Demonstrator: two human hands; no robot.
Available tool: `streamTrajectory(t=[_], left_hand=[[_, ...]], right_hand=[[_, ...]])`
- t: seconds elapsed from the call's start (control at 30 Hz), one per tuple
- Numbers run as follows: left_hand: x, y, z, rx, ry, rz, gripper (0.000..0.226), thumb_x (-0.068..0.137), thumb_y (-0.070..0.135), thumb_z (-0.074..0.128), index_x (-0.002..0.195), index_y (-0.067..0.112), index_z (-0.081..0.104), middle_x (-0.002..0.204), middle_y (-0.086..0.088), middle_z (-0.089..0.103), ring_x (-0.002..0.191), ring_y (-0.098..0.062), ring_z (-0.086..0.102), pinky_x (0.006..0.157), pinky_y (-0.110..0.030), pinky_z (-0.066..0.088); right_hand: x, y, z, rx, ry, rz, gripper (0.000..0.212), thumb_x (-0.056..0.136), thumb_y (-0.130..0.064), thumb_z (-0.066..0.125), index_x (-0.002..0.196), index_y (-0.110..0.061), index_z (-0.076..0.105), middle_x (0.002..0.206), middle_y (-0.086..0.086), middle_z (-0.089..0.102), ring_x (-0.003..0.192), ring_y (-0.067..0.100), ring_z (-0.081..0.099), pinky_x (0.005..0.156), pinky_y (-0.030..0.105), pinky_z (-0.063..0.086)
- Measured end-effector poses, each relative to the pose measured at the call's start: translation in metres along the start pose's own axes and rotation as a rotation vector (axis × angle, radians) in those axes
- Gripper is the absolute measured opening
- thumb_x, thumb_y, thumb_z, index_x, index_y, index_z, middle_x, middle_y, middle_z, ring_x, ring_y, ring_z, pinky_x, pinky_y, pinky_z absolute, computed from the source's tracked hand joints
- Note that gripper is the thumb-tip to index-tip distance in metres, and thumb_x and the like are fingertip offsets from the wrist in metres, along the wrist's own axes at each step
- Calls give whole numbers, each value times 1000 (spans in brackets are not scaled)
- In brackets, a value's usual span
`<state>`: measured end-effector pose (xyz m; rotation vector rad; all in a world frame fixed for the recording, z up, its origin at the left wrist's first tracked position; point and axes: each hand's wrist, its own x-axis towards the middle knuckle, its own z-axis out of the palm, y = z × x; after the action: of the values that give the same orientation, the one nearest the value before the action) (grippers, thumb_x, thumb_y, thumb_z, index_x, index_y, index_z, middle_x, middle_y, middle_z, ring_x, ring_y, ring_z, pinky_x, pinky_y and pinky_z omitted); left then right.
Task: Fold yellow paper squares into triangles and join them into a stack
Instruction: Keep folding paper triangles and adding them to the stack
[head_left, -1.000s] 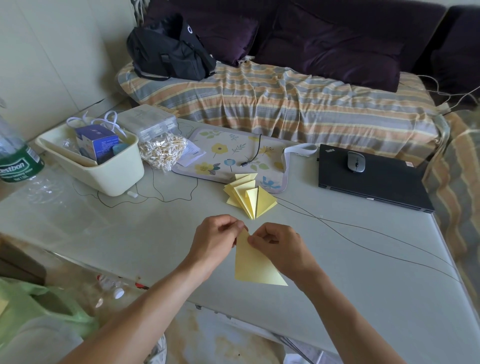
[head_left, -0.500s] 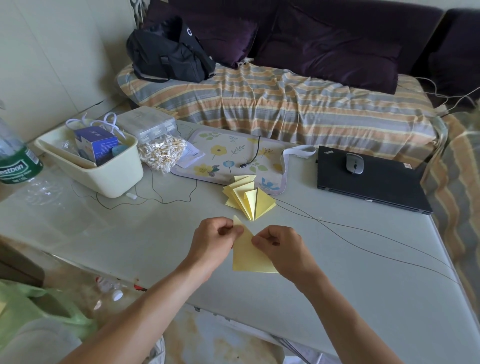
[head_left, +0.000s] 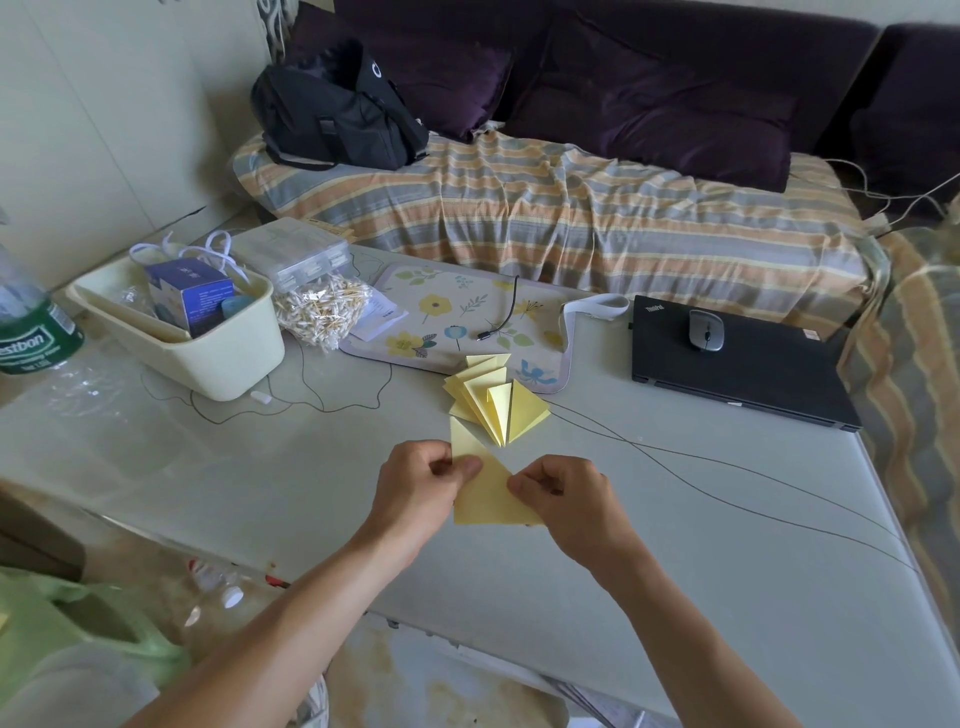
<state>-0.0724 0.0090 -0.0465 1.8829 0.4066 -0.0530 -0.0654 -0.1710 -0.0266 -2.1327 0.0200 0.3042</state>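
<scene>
Head view: both hands pinch one yellow paper above the table.

Left hand (head_left: 421, 486) and right hand (head_left: 558, 491) each pinch the folded paper (head_left: 485, 501) with curled fingers. A second ago its tip sat between the thumbs; now the tip rises at 12 o'clock, almost touching the stack (head_left: 493, 400) of triangles. Probably the piece goes next into this stack on the table (head_left: 727, 571).

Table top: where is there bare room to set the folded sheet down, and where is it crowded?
Bare table lies right of the hands, between the thin cables and the near edge, and left, below the cream bin. Crowded: the joined triangles, floral mat, laptop.
</scene>
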Motion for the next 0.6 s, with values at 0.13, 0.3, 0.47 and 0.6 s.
streamTrajectory(t=[0.13, 0.3, 0.47, 0.6], left_hand=[[1, -3, 0, -8, 42, 16, 37, 74, 45, 67, 73, 9, 69, 77, -19, 69, 63, -22, 57, 64, -34, 47], [5, -7, -1, -34, 82, -9, 34, 83, 39, 71, 72, 7, 65, 77, -17, 71, 77, -39, 69, 64, -30, 42], [2, -4, -2, -27, 89, -23, 32, 87, 34, 73, 71, 7, 66, 71, -15, 69, 62, -24, 58, 63, -30, 42], [3, -2, -4, -24, 99, -36, 43, 73, 49, 66, 79, 6, 68, 83, -18, 71, 66, -21, 60, 66, -39, 53]], right_hand=[[0, -1, -3, -8, -2, 7, 17, 94, -28, 68, 79, -20, 73, 67, 2, 71, 49, 1, 50, 45, 10, 33], [1, 1, -8, 2, -22, 39, 16, 94, -21, 65, 80, -17, 74, 67, 1, 73, 52, 0, 57, 45, 10, 37], [0, 0, -6, -11, -16, 35, 17, 95, -19, 64, 82, -13, 73, 68, -1, 74, 53, 1, 60, 46, 8, 37], [2, 2, -8, -23, -8, 61, 17, 94, -19, 63, 82, -14, 74, 69, -2, 75, 54, -1, 61, 45, 7, 37]])
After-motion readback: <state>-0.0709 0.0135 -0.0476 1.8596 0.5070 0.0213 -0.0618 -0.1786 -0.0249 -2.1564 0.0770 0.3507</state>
